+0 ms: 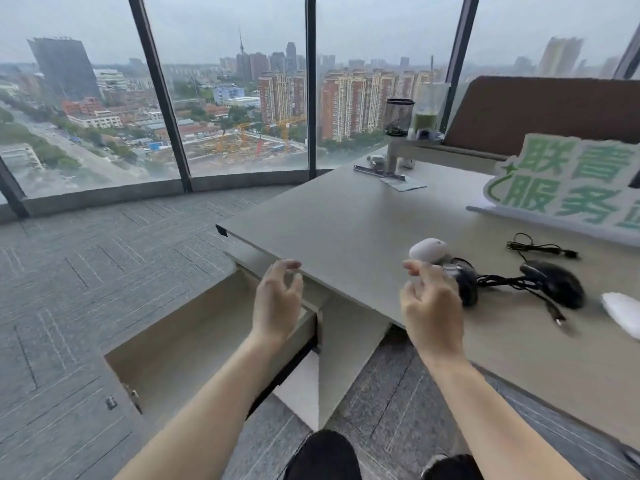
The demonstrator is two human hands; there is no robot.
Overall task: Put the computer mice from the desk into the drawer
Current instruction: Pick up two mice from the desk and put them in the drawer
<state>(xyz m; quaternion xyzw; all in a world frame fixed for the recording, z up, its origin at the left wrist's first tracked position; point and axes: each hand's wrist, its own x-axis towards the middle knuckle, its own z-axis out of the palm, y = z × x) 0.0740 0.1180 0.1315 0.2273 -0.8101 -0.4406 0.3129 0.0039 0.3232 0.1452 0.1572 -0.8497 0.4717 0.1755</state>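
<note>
Your left hand [277, 303] hangs over the open drawer [194, 344] below the desk's [346, 216] near-left corner, fingers loosely spread, holding nothing. Your right hand [431, 306], fingers half-curled and empty, hovers at the near edge just beside the white mouse [428, 250] and a black mouse [465, 284]; another black mouse [554, 282] lies further right, cables tangled between them.

We count three mice: one white [428, 250], two black [464, 282] [554, 284]. One loose cable [540, 247], one open drawer [194, 337], one sign [568, 183], two hands [277, 303] [433, 306].
</note>
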